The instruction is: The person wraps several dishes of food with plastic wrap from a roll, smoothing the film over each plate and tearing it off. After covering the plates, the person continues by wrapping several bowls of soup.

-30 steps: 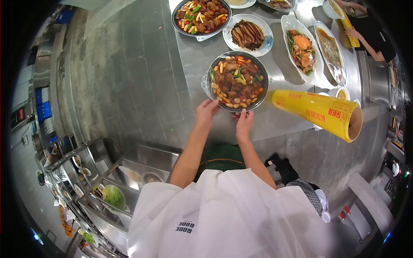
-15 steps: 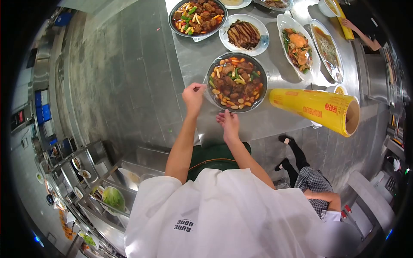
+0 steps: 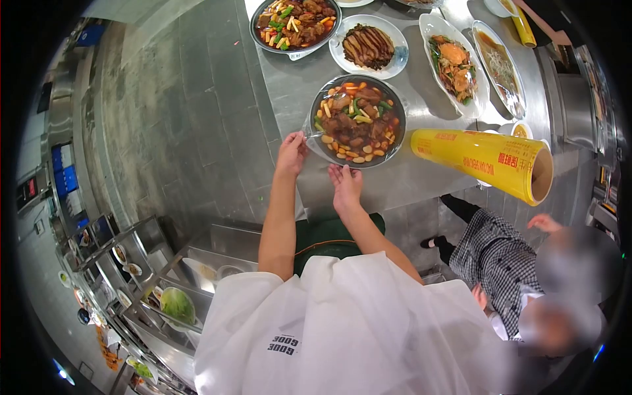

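A dark round dish (image 3: 359,120) of meat, beans and peppers sits on the steel table, with clear film stretched over it. At its left edge my left hand (image 3: 291,154) pinches the film, which is drawn out from the rim. My right hand (image 3: 345,186) is at the near rim, palm turned up, fingers at the film's edge; whether they grip it is too small to tell. To the right lies a large yellow roll of cling film (image 3: 480,161), its open cardboard core facing right.
Beyond are a dark dish (image 3: 296,25), a plate of sliced meat (image 3: 368,47), and two oval plates, one with orange food (image 3: 454,66), one with broth (image 3: 499,69). Co-workers (image 3: 500,257) stand at lower right; another person's arm (image 3: 543,23) is top right. A steel rack (image 3: 141,263) stands lower left.
My right hand has shifted slightly left along the near rim, and its fingers have drawn closer together. At the lower right, people have come further into view. The arm at top right has moved up.
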Demonstrator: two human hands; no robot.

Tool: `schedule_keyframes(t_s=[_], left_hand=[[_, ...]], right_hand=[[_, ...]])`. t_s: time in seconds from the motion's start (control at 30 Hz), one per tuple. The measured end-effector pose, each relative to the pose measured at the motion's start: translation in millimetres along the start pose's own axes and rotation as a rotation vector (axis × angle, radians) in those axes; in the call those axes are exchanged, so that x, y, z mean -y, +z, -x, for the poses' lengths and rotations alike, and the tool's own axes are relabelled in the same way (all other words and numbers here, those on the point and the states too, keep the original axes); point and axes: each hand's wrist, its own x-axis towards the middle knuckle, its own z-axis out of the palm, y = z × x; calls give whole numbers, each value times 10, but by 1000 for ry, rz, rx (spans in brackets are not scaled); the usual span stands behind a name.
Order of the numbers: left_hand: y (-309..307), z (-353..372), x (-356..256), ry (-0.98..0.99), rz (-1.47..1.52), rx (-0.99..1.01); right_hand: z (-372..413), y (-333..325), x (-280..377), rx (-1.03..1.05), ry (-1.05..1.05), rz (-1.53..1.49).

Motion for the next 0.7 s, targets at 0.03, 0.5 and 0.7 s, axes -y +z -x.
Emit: schedule_keyframes(t_s=[0.03, 0.5, 0.7], left_hand=[[7, -3, 3, -38, 9, 7], [215, -138, -294, 546, -939, 152], [337, 140, -214, 575, -699, 82]], right_hand=[[2, 16, 10, -1, -1, 0], [46, 95, 82, -104, -27, 135], [127, 123, 169, -111, -4, 177]])
